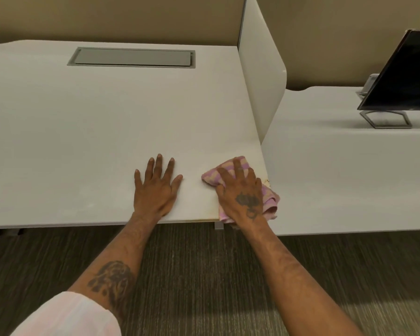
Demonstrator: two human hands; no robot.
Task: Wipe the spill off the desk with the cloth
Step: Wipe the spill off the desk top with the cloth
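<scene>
The left hand (158, 187) lies flat and open on the white worktop (107, 122). The right hand (241, 192) presses down on the pink cloth (212, 174) at the near right corner. Part of the cloth hangs over the edge there. One push too far and it could slide off onto the floor (199, 275). I cannot see any spill, so some might get missed.
</scene>
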